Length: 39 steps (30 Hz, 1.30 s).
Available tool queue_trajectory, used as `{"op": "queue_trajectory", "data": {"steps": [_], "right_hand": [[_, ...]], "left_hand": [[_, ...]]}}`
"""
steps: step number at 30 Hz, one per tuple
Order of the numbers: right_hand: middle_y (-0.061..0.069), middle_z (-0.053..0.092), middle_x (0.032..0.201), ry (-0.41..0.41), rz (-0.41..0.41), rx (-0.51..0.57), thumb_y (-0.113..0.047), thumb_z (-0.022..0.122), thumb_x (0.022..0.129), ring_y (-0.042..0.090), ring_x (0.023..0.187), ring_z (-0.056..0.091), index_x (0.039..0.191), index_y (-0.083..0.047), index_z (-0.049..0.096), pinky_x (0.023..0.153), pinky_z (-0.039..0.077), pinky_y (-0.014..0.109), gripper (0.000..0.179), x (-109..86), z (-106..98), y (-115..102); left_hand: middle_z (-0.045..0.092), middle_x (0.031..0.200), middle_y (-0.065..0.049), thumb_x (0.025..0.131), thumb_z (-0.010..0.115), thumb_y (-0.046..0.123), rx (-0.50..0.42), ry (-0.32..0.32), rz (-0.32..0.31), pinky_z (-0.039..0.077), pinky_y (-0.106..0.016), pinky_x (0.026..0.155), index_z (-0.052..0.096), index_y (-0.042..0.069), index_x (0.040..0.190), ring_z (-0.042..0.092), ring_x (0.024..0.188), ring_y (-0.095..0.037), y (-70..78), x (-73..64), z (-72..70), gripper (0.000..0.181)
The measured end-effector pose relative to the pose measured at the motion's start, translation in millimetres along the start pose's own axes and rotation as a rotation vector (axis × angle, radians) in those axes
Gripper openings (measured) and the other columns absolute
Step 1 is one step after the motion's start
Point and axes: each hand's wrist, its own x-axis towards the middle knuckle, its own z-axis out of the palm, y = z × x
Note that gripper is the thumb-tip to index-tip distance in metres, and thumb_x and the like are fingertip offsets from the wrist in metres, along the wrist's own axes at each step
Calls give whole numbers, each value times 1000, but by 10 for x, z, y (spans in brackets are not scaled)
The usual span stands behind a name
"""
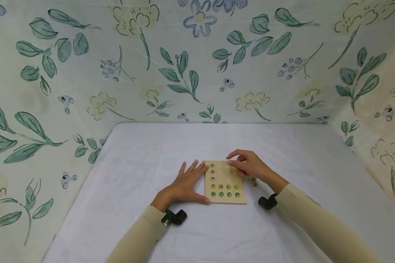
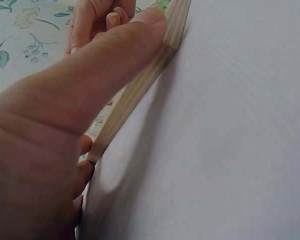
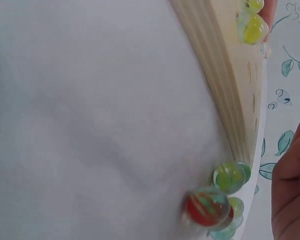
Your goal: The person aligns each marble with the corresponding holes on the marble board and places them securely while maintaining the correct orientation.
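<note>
A square wooden board (image 1: 225, 182) lies on the white cloth, with glass marbles seated in it. Its two near rows hold yellow-green marbles (image 1: 228, 186) and green marbles (image 1: 229, 194); several clear ones (image 1: 212, 172) line the left column. My left hand (image 1: 185, 184) lies flat with fingers spread, fingertips at the board's left edge and thumb (image 2: 150, 22) at its near corner. Above the board's far right part hovers my right hand (image 1: 248, 165), index finger and thumb brought close together. Whether a marble sits between them I cannot tell.
Loose marbles (image 3: 207, 207), one red and green and others greenish, lie on the cloth by the board's right side, partly under my right wrist. A floral fabric backdrop (image 1: 197, 73) rises behind the table (image 1: 151, 146). Black wrist cameras (image 1: 176, 217) sit at both cuffs.
</note>
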Motion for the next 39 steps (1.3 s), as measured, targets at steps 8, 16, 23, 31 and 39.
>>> {"op": "queue_trajectory", "data": {"steps": [8,16,23,31,39], "right_hand": [[8,52,60,47,2,-13,-34,68,91,18,47,44,113,-14,66,41,38,27,30,-170,-87,96],[12,55,66,47,28,-50,-37,70,89,21,50,51,112,-14,66,43,40,27,34,-351,-172,282],[10,56,64,77,1,-48,-34,69,90,17,50,48,111,-13,66,42,39,25,29,-455,-208,392],[13,61,71,95,-16,-65,-25,70,90,15,49,45,111,-14,66,42,38,25,24,-608,-236,472],[9,61,72,140,-16,-116,-22,71,88,15,53,48,106,-12,67,45,41,24,21,-681,-255,550]], "left_hand": [[8,162,3,68,65,78,10,2,3,-11,-53,115,15,20,156,-4,148,-21,-1,1,6,117],[8,162,2,68,65,78,6,0,17,-11,-53,115,15,20,156,-4,148,-21,7,18,11,117],[7,162,4,67,64,80,20,0,-3,-11,-52,115,14,22,156,-5,148,-19,-5,21,17,118],[6,162,4,67,63,80,9,3,-3,-12,-51,115,13,23,157,-6,148,-19,-8,22,32,118],[8,162,3,67,64,79,9,13,5,-11,-52,115,14,22,156,-5,148,-20,-7,30,42,117]]}}
